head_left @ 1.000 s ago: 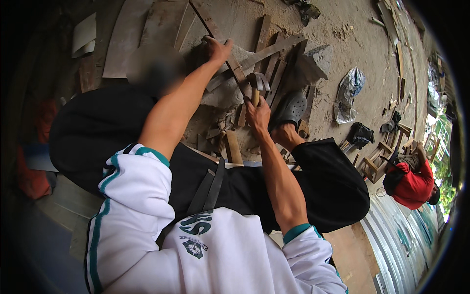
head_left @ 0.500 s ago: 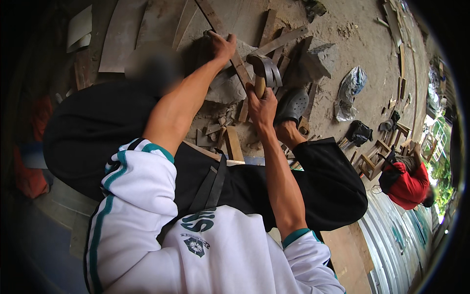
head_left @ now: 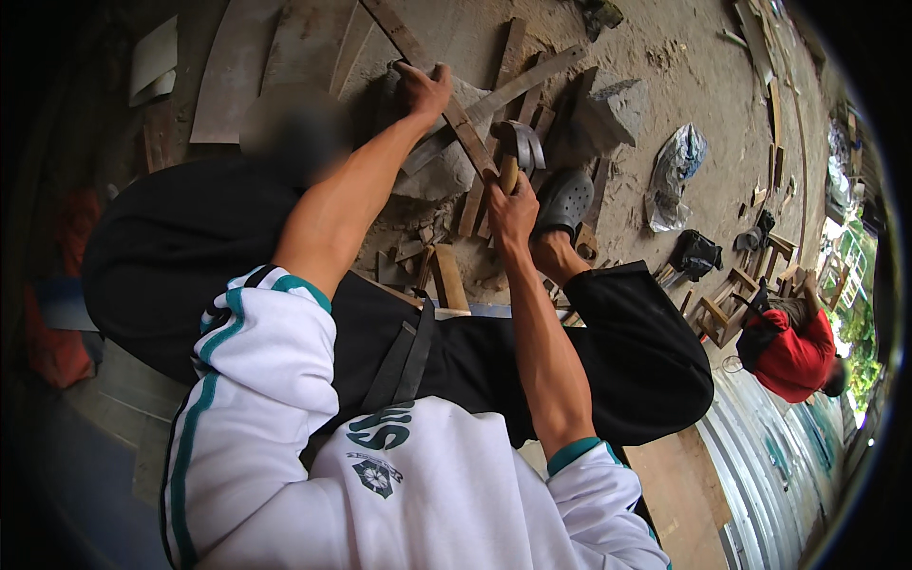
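My left hand (head_left: 425, 92) is closed around a long narrow wooden strip (head_left: 465, 135), which slants from the top edge down toward my right hand. My right hand (head_left: 513, 211) grips a claw hammer (head_left: 510, 174) by its wooden handle. The hammer's dark metal head, with its claw toward the right, is beside the strip's lower end. Whether they touch I cannot tell. Under the strip lies a rough grey stone block (head_left: 439, 178). A second wooden strip (head_left: 537, 78) crosses beneath the first at an angle.
A broken concrete chunk (head_left: 617, 109) lies right of the strips, near my clog (head_left: 567, 201). Wood offcuts (head_left: 448, 277) litter the ground. Farther right are a crumpled silvery plastic bag (head_left: 676, 176), a black bag (head_left: 696, 255) and a person in red (head_left: 796, 356) beside wooden frames.
The hammer head has tipped and shifted slightly, showing less of its face. The strip in my left hand has moved a little left, and the crossing strip has also slid left.
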A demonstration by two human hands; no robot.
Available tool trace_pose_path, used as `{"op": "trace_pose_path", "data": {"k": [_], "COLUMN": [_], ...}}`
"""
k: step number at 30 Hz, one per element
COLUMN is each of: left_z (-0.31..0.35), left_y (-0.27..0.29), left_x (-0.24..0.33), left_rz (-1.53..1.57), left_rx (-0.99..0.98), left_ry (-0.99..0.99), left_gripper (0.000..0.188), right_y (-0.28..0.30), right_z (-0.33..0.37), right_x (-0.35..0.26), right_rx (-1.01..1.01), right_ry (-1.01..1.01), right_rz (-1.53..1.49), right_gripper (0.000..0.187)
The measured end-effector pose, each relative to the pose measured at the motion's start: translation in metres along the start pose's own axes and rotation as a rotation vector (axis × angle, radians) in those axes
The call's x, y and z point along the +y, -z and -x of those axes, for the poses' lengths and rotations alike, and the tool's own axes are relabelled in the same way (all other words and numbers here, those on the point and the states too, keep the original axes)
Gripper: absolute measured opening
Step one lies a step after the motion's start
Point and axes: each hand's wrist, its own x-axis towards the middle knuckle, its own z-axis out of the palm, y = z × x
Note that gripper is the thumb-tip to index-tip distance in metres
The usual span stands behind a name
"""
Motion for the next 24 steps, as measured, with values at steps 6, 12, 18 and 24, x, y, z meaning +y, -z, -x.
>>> {"op": "trace_pose_path", "data": {"k": [6, 12, 18, 24], "left_z": [-0.010, -0.016, -0.012, -0.025], "left_y": [-0.013, 0.004, 0.010, 0.003], "left_x": [-0.015, -0.003, 0.015, -0.007], "left_rz": [-0.056, -0.203, -0.338, -0.266], "left_rx": [0.023, -0.137, -0.142, -0.100], "left_ry": [-0.107, -0.135, -0.062, -0.122], "left_gripper": [0.098, 0.100, 0.101, 0.100], "right_y": [-0.019, -0.019, -0.015, -0.010], "right_z": [-0.022, -0.034, -0.031, -0.030], "right_x": [0.056, 0.059, 0.050, 0.045], "right_rx": [0.103, -0.250, -0.237, -0.246], "right_ry": [0.276, -0.204, -0.193, -0.201], "right_rz": [0.128, 0.087, 0.105, 0.116], "right_gripper": [0.038, 0.040, 0.034, 0.030]}}
